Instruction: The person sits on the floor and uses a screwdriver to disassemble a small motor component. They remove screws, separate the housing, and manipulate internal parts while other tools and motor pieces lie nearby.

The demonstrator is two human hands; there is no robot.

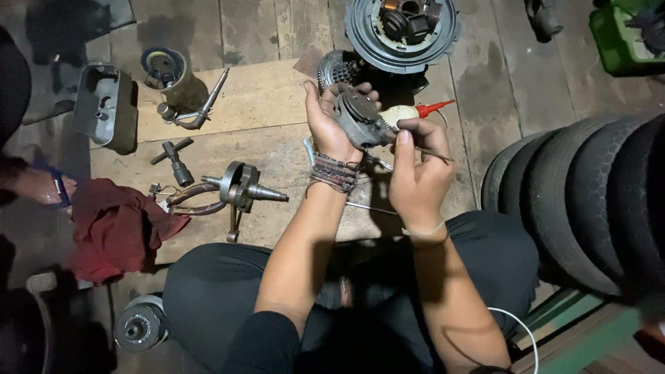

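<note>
Landmark: the crankshaft [239, 190] lying on the plank floor [270, 97].

Left of the crankshaft lies a red rag [114, 232]; above the rag sits a grey cover [104, 104]. Up and left of the crankshaft stand a can [165, 69] and a bent lever [201, 107], with a T-wrench [176, 161] just beside its left end.

Right of the crankshaft, the left hand [329, 121] is raised off the floor, fingers [346, 88] grasping a round metal hub [359, 118] from behind. Further right, the right hand [415, 170] has its fingers clenched on a thin pick [429, 154], tip laid against the hub's edge.

Judgement: good work here calls for the hub to be held steady in the palm, the pick guided with short, light strokes and kept aimed away from the supporting fingers.

An oil bottle [412, 112] lies behind the hub. Far right of the crankshaft stand stacked tyres [589, 201].
</note>
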